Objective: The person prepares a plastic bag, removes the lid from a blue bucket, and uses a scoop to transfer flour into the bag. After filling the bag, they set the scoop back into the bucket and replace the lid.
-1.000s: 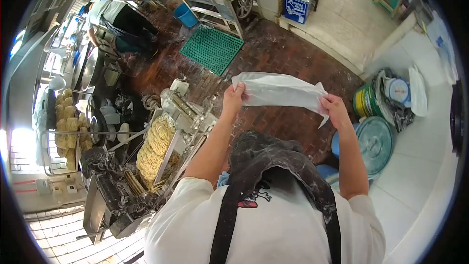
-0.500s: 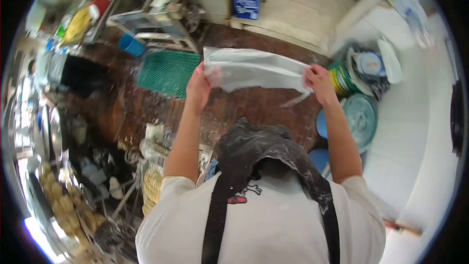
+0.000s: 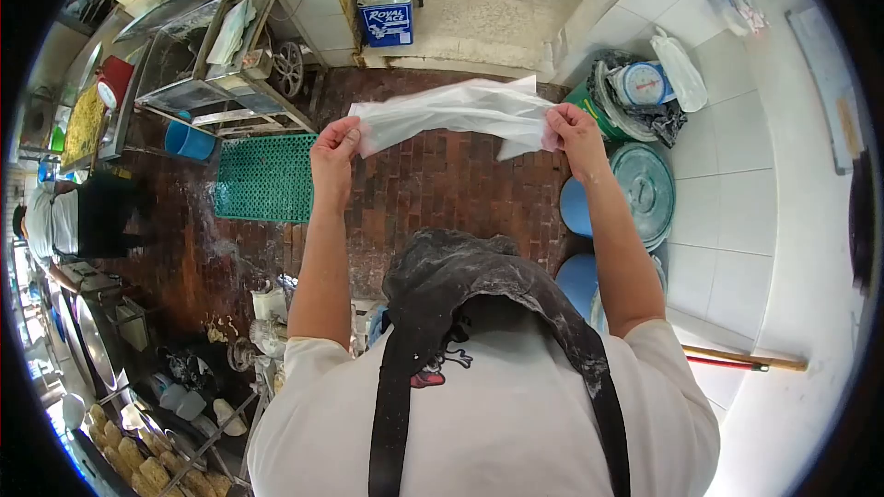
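Observation:
A clear plastic bag is stretched sideways in front of me, above the brick floor. Its left end is pinched between the thumb and fingers of my left hand. At the other end, my right hand grips the plastic the same way. The bag bows upward in the middle, and a loose flap hangs near my right hand. Below my hands, the dark apron with pale dusty smears covers part of my chest.
A green mat lies on the floor at left, near a blue bucket. Lidded tubs and a dial scale stand at right. A blue-labelled tin sits by the doorway. Another person is at far left.
The view has turned, and things around me sit further left in it. My hands still hold both ends of the bag, which has bunched narrower and now arches upward.

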The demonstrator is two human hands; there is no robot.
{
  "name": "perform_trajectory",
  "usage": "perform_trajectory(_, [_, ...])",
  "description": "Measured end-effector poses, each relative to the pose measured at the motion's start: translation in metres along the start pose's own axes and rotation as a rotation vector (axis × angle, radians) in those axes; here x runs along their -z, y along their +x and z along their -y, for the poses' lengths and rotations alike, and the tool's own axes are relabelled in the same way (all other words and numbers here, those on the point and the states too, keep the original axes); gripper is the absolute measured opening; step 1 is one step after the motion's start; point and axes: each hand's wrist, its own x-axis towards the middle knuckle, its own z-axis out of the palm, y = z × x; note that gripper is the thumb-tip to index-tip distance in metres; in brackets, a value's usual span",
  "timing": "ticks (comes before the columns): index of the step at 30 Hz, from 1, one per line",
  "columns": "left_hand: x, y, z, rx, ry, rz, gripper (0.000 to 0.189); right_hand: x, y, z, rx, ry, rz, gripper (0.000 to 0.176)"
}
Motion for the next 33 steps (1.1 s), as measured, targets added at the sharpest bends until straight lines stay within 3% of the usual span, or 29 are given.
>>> perform_trajectory(5, [-0.021, 0.005, -0.021, -0.02, 0.105, 0.015, 0.029, 0.002, 0.0, 0.002, 0.001, -0.094, -0.009, 0.014])
perform_trajectory(12, [-0.015, 0.011, 0.0, -0.082, 0.18, 0.008, 0.022, 0.008, 0.004, -0.01, 0.03, 0.054, -0.056, 0.015])
perform_trajectory(15, [-0.008, 0.004, 0.0, 0.065, 0.217, 0.175, 0.026, 0.01, 0.003, -0.001, 0.055, -0.019, -0.092, 0.012])
perform_trajectory(17, [-0.001, 0.002, 0.004, 0.392, 0.853, 0.579, 0.04, 0.02, 0.01, -0.002, 0.15, -0.321, -0.051, 0.013])
perform_trajectory(18, [-0.012, -0.003, 0.003, 0.494, 1.021, 0.583, 0.054, 0.016, 0.01, 0.003, 0.152, -0.318, -0.058, 0.013])
perform_trajectory(19, [-0.021, -0.003, 0.014, 0.491, 1.026, 0.589, 0.054, 0.003, 0.009, 0.011, 0.248, -0.456, 0.089, 0.014])
perform_trajectory(20, [-0.03, -0.004, 0.031, 0.16, 0.99, 0.527, 0.058, -0.007, 0.01, 0.015, 0.342, -0.593, 0.24, 0.015])
perform_trajectory(21, [-0.041, -0.007, 0.043, -0.166, 0.936, 0.455, 0.062, -0.013, 0.015, 0.001, 0.233, -0.474, 0.357, 0.018])
perform_trajectory(24, [-0.11, -0.016, 0.031, -0.341, 0.773, 0.532, 0.071, -0.061, 0.003, 0.038, 0.172, -0.659, 0.552, 0.017])
perform_trajectory(26, [-0.127, -0.015, 0.035, 0.089, 0.495, 0.825, 0.055, -0.069, 0.007, 0.044, 0.206, -0.587, 0.654, 0.017])
perform_trajectory(27, [-0.127, -0.015, 0.037, 0.085, 0.495, 0.828, 0.055, -0.064, 0.008, 0.049, 0.209, -0.589, 0.651, 0.017])
perform_trajectory(29, [-0.12, -0.014, 0.039, 0.369, 0.335, 0.744, 0.035, -0.045, 0.013, 0.06, 0.343, -0.667, 0.452, 0.017])
perform_trajectory(30, [-0.114, -0.018, 0.033, 0.339, 0.28, 0.669, 0.024, -0.035, 0.015, 0.058, 0.386, -0.721, 0.335, 0.017])
perform_trajectory(32, [-0.091, -0.017, 0.035, 0.345, 0.279, 0.618, 0.023, -0.023, 0.018, 0.032, 0.362, -0.578, 0.135, 0.017])
perform_trajectory(33, [-0.079, -0.017, 0.033, 0.371, 0.274, 0.595, 0.022, -0.028, 0.011, 0.028, 0.294, -0.575, 0.061, 0.025])
